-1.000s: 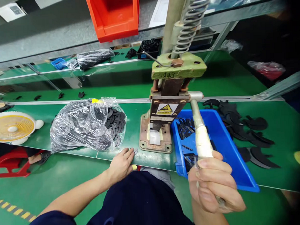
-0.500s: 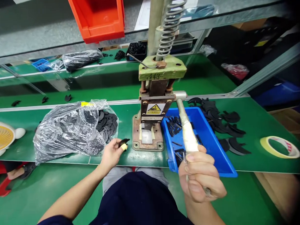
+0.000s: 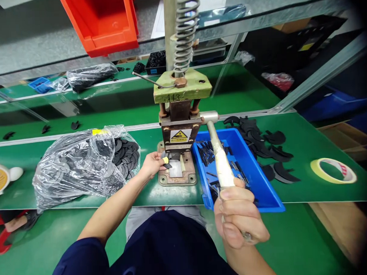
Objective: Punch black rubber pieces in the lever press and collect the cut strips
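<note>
My left hand (image 3: 153, 164) pinches a small black curved part (image 3: 167, 165) at the left side of the press base (image 3: 187, 177), close under the press head. Yellow material shows at a fingertip of that hand. Wrapped round the taped lever (image 3: 223, 164) of the hand press (image 3: 180, 125) is my right hand (image 3: 242, 215), closed in a fist. The lever slopes down toward me from the right side of the press. Left of the press lies a clear plastic bag (image 3: 79, 169) full of black curved pieces (image 3: 127, 157).
A blue tray (image 3: 263, 183) with thin black pieces stands right of the press, under the lever. Beyond it are a pile of black parts (image 3: 252, 137) and a tape roll (image 3: 333, 170). A white-rimmed fan (image 3: 6, 177) is at far left. An orange bin (image 3: 107, 28) sits on the shelf above.
My left hand has carried the black part from beside the bag to the press base. My right hand keeps its hold on the lever. The whole view has shifted slightly.
</note>
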The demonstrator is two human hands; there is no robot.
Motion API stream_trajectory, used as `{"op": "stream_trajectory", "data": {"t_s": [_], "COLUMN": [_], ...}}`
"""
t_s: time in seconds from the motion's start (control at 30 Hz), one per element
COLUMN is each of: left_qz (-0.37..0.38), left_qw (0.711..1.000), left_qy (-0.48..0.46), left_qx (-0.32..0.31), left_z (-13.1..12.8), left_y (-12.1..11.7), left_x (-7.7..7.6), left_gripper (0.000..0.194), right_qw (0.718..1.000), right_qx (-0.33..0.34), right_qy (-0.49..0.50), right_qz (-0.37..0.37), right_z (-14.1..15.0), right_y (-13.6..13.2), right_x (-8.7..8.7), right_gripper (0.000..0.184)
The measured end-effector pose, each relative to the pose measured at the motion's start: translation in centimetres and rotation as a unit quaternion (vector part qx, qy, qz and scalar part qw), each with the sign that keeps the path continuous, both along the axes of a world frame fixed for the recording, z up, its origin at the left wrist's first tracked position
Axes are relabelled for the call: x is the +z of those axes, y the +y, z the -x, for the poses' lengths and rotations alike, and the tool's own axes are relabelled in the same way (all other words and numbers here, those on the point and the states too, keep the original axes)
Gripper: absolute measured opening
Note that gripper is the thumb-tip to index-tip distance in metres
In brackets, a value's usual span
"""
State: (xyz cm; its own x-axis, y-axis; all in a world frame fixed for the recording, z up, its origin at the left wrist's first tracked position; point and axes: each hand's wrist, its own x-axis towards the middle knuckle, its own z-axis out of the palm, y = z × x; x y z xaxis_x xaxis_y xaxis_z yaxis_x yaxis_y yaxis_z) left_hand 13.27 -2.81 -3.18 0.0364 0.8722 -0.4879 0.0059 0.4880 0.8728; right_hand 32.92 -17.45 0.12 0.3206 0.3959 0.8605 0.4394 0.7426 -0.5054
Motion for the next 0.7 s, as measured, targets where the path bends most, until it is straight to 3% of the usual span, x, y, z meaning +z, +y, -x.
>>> {"op": "stream_trajectory", "data": {"t_s": [0.13, 0.33, 0.53, 0.7], "left_qz": [0.009, 0.034, 0.089, 0.112], "left_qw": [1.0, 0.999, 0.993, 0.986], "left_qy": [0.008, 0.016, 0.04, 0.091], "left_qx": [-0.006, -0.023, -0.066, -0.089], "left_z": [0.1, 0.3, 0.5, 0.7], "left_y": [0.2, 0.9, 1.6, 2.5], "left_x": [0.2, 0.5, 0.5, 0.4], "left_gripper": [0.023, 0.022, 0.017, 0.024], "right_qw": [0.998, 1.0, 0.996, 0.995], "right_qx": [-0.003, 0.001, -0.02, -0.011], "right_qy": [0.011, -0.003, 0.045, 0.062], "right_qz": [-0.065, -0.027, -0.079, -0.075], "right_z": [0.4, 0.3, 1.0, 1.4], "right_y": [0.4, -0.1, 0.6, 0.7], "right_x": [0.9, 0.8, 0.9, 1.2], "right_gripper": [0.01, 0.012, 0.017, 0.018]}}
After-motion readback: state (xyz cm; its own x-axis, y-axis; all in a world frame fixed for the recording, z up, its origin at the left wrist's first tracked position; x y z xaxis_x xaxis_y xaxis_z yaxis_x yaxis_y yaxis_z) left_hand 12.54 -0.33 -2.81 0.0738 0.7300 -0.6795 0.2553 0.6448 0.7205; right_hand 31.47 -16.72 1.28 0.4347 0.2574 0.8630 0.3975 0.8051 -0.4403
